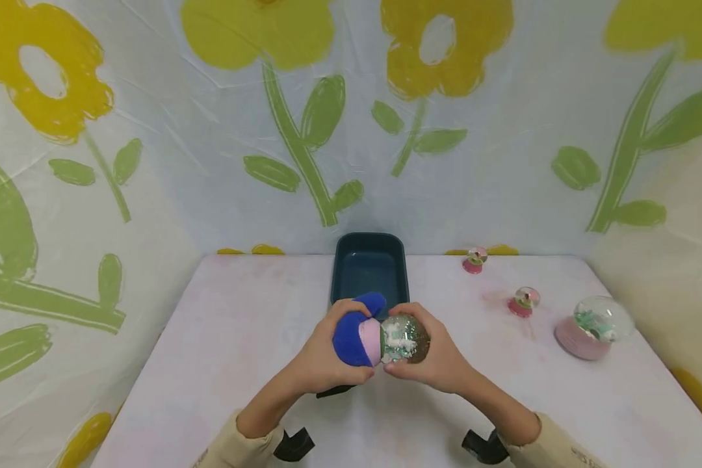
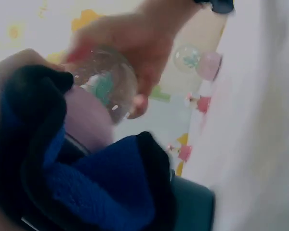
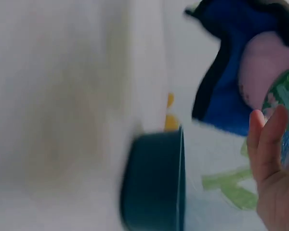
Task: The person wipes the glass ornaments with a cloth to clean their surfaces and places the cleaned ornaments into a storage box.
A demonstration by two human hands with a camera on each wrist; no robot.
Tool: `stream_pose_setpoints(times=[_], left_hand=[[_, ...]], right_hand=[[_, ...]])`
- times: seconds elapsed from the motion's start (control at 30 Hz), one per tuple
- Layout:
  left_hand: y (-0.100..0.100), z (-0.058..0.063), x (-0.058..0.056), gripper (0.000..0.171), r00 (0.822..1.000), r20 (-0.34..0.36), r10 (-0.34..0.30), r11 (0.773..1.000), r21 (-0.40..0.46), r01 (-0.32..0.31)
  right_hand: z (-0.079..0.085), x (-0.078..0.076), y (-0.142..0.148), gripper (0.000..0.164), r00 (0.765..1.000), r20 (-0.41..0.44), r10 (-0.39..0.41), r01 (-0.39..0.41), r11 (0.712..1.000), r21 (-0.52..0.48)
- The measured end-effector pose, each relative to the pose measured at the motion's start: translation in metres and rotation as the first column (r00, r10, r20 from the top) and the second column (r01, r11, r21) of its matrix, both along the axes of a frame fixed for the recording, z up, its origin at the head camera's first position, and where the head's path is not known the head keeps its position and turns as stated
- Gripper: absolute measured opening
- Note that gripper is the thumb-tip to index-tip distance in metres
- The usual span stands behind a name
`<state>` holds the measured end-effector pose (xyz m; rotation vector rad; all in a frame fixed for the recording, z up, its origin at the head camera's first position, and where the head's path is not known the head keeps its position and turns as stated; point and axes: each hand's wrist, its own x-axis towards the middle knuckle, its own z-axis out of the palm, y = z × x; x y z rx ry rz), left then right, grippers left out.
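Observation:
Held up over the table, a snow globe (image 1: pixel 398 339) lies on its side between both hands, its clear dome full of glitter and green shapes. Its pink base (image 1: pixel 370 340) faces left, with a blue cloth (image 1: pixel 348 343) wrapped around it. My left hand (image 1: pixel 320 354) grips the base through this cloth, which hangs in dark-edged folds (image 2: pixel 101 187) in the left wrist view. Curled around the dome is my right hand (image 1: pixel 441 361); its fingers (image 3: pixel 269 144) show beside the glass in the right wrist view.
Just beyond the hands, a dark teal bin (image 1: pixel 370 276) stands against the back flowered sheet. To the right are a small pink-based snow globe (image 1: pixel 474 262), another small one (image 1: pixel 523 302) and a larger one (image 1: pixel 585 338) near the table's right edge.

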<state>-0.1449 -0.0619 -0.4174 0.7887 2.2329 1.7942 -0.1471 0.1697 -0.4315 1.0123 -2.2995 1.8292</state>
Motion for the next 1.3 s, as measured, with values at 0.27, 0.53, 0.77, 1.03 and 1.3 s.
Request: stream_pose_setpoints(times=[0.27,0.53,0.77,1.03,1.3], left_hand=[[0.000,-0.035,-0.013,0.087,0.995,0.024,-0.099,0.964,0.250,0.090],[-0.001,-0.052,-0.016,0.092,0.952,0.218,-0.213,0.898,0.427,0.103],[-0.001,-0.035,-0.020,0.084,0.954,0.246,-0.168,0.917,0.396,0.060],[-0.002,-0.023,-0.026,0.078,0.943,0.280,-0.182,0.907,0.418,0.051],[-0.007,-0.031,-0.017,0.068,0.897,0.406,-0.175,0.896,0.443,-0.026]], right_hand=[[0.000,0.007,-0.010,0.060,0.917,0.367,-0.155,0.169,0.986,-0.005],[-0.007,0.008,-0.010,0.069,0.982,0.069,-0.177,0.172,0.982,0.080],[0.002,0.004,-0.002,0.083,0.963,-0.210,-0.170,0.229,0.926,0.300],[0.011,-0.011,0.009,0.083,0.715,-0.699,0.023,0.331,0.869,0.367],[-0.007,-0.009,0.008,0.062,0.698,-0.709,0.099,0.233,0.905,0.355]])
